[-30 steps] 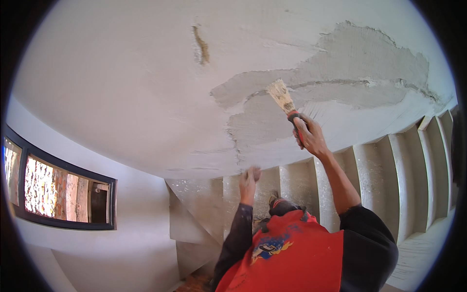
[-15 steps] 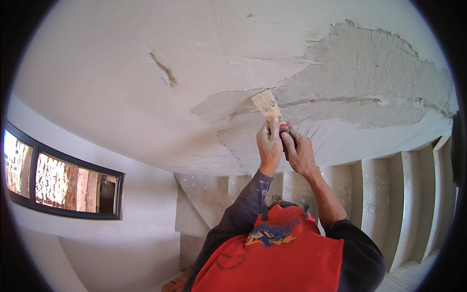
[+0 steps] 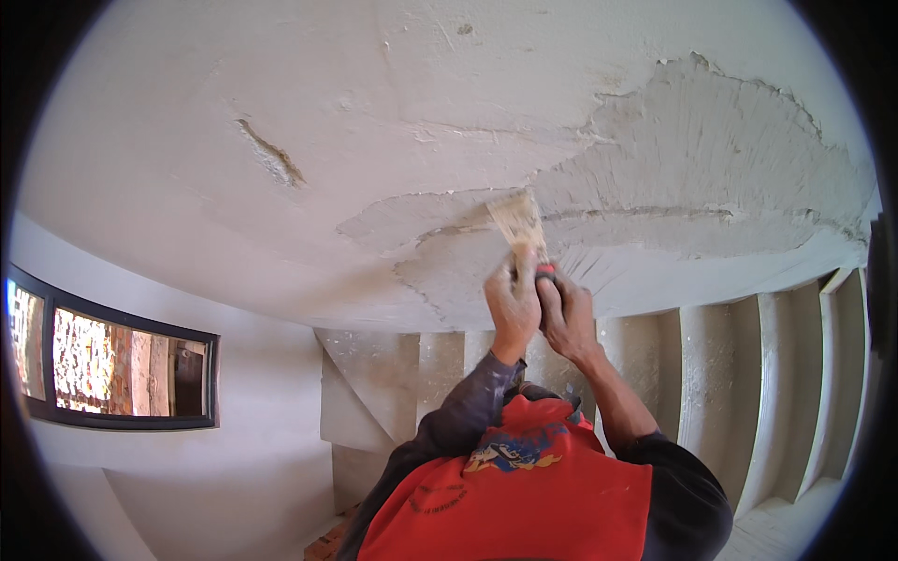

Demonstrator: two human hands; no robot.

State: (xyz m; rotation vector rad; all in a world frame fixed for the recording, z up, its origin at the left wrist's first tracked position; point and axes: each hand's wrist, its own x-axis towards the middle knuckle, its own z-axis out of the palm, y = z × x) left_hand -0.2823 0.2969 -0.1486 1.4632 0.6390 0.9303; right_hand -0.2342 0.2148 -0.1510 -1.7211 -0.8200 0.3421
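Observation:
Both of my hands grip one putty knife [image 3: 517, 224], its broad, plaster-smeared blade tilted up against the pale wall. My right hand [image 3: 567, 318] is wrapped round the red and dark handle [image 3: 545, 272]. Beside it, my left hand [image 3: 512, 309] is closed at the base of the blade, thumb pointing up along it. The blade's edge lies at the narrow left part of a rough grey patch [image 3: 711, 154] in the smooth plaster. A ragged crack [image 3: 645, 214] runs through that patch to the right of the blade. Fingers behind the knife are hidden.
Concrete stairs [image 3: 716, 383] spattered with white rise to the right, below the wall. A dark-framed window [image 3: 131, 360] is at the left. Left of my hands, a short gouge [image 3: 271, 154] cuts into the plaster. A dark object [image 3: 879, 280] stands at the right edge.
The view has shifted, so the gouge and window appear farther left. Along the grey patch, the putty knife has moved a little to the right, and its blade has turned. Both hands keep their grip.

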